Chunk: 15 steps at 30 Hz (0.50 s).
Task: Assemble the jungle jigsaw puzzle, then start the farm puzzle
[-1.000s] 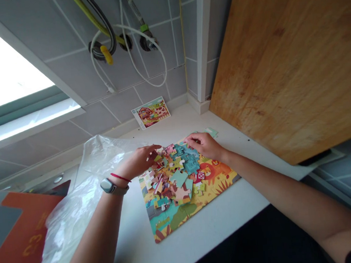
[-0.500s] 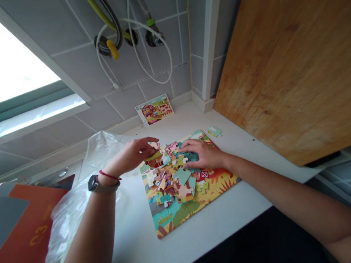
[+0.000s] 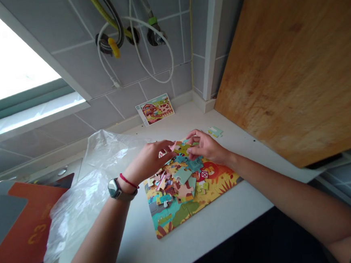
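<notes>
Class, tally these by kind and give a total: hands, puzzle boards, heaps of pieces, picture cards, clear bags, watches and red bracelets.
Hands: 2 (left hand, right hand)
Board: 1
Heap: 1
Card: 1
Bag: 1
Watch: 1
Bracelet: 1
Total: 8

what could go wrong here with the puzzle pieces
The heaped loose pieces could slip off the puzzle if the left hand or right hand bumps them. The pale green bit lying off the puzzle might be overlooked. The clear plastic bag could snag on the left forearm.
</notes>
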### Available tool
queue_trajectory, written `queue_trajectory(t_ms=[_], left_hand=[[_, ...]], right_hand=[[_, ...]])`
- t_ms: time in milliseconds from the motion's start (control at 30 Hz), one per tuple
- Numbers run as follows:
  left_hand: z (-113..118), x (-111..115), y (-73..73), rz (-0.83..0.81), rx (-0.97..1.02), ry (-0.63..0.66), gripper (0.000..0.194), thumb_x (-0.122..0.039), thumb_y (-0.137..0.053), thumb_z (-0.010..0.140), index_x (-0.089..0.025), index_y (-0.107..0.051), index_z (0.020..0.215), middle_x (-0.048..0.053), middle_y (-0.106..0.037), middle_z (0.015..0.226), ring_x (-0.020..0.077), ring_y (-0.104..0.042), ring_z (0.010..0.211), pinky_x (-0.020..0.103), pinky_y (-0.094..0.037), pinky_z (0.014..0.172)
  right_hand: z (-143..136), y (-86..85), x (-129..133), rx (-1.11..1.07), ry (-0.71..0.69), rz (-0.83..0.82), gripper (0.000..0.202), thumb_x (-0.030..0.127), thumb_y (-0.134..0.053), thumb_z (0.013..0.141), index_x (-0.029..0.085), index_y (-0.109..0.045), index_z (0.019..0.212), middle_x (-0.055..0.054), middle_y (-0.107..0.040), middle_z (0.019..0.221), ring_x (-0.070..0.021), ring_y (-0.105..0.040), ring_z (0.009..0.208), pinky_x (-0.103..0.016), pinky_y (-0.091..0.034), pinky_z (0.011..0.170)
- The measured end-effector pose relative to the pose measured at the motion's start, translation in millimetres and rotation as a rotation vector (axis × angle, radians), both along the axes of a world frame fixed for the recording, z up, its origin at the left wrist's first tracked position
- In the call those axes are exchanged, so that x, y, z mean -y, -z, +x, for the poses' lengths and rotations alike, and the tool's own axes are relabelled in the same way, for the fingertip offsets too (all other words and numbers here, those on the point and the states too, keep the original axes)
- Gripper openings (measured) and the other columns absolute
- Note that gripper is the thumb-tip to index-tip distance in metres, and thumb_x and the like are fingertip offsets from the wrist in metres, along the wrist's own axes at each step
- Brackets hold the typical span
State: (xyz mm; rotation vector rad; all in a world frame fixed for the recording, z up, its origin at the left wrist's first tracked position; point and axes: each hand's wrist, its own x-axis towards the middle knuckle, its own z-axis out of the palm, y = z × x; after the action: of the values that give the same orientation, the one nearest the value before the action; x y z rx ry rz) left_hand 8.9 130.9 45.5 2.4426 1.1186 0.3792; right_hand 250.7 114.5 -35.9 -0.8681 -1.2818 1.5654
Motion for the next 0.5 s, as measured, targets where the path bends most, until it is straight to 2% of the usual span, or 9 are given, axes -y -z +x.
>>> queue_trajectory(t_ms=[67,100,167,233,333,433,500], left_hand=[[16,6,10.3,-0.027,0.207,-0.060,0.030,-0.030,-0.063,0.098,-0.025,-0.066,0.128,0.003,-0.078,0.095,0.0167,-0.074,0.079,0.030,-0.057,0.076],[23,9,16.4,-0.023,0.302,-0.117,0.034,-0.028,-0.063,0.098,-0.026,-0.063,0.132,0.002,-0.078,0.096,0.0152,-0.073,0.077,0.029,-0.057,0.076],[36,12,27.5,-0.040,0.446,-0.193,0.044,-0.027,-0.066,0.096,-0.027,-0.056,0.139,0.002,-0.078,0.099,0.0146,-0.074,0.077,0.028,-0.057,0.076],[46,13,32.9,-0.079,0.509,-0.231,0.048,-0.027,-0.069,0.094,-0.026,-0.053,0.139,0.002,-0.079,0.097,0.0155,-0.074,0.078,0.028,-0.056,0.073],[58,6,24.8,-0.083,0.433,-0.227,0.036,-0.024,-0.071,0.092,-0.025,-0.060,0.127,0.000,-0.080,0.089,0.0153,-0.073,0.073,0.026,-0.053,0.069],[73,-9,4.4,-0.041,0.289,-0.156,0.034,-0.019,-0.074,0.089,-0.025,-0.063,0.120,-0.003,-0.081,0.085,0.0151,-0.073,0.072,0.025,-0.052,0.072],[86,-23,-6.2,-0.042,0.248,-0.097,0.031,-0.021,-0.074,0.091,-0.022,-0.064,0.120,-0.001,-0.081,0.082,0.0169,-0.075,0.075,0.026,-0.054,0.075]], right_hand=[[1,-5.8,3,-0.045,-0.041,-0.018,0.066,0.037,-0.086,0.078,0.029,-0.051,0.133,0.004,-0.066,0.092,-0.0159,-0.073,0.065,-0.031,-0.061,0.063],[1,-8.0,4,-0.027,-0.070,-0.003,0.069,0.038,-0.086,0.079,0.030,-0.050,0.137,0.003,-0.067,0.093,-0.0163,-0.074,0.066,-0.031,-0.062,0.063],[1,-10.9,6,0.039,-0.102,0.053,0.063,0.041,-0.085,0.080,0.026,-0.055,0.133,0.001,-0.071,0.094,-0.0175,-0.074,0.071,-0.029,-0.060,0.065],[3,-13.3,6,0.091,-0.094,0.107,0.058,0.045,-0.084,0.082,0.024,-0.059,0.130,0.000,-0.072,0.090,-0.0181,-0.072,0.075,-0.027,-0.057,0.065],[15,-18.5,1,0.156,-0.015,0.190,0.050,0.048,-0.079,0.087,0.023,-0.062,0.126,0.001,-0.070,0.084,-0.0161,-0.067,0.073,-0.026,-0.053,0.064],[36,-23.4,-7,0.215,0.050,0.255,0.042,0.048,-0.080,0.085,0.020,-0.071,0.114,0.000,-0.069,0.081,-0.0148,-0.065,0.070,-0.027,-0.053,0.064],[52,-23.5,-12,0.211,0.089,0.229,0.046,0.047,-0.083,0.082,0.022,-0.071,0.118,0.001,-0.068,0.079,-0.0143,-0.065,0.066,-0.028,-0.055,0.063]])
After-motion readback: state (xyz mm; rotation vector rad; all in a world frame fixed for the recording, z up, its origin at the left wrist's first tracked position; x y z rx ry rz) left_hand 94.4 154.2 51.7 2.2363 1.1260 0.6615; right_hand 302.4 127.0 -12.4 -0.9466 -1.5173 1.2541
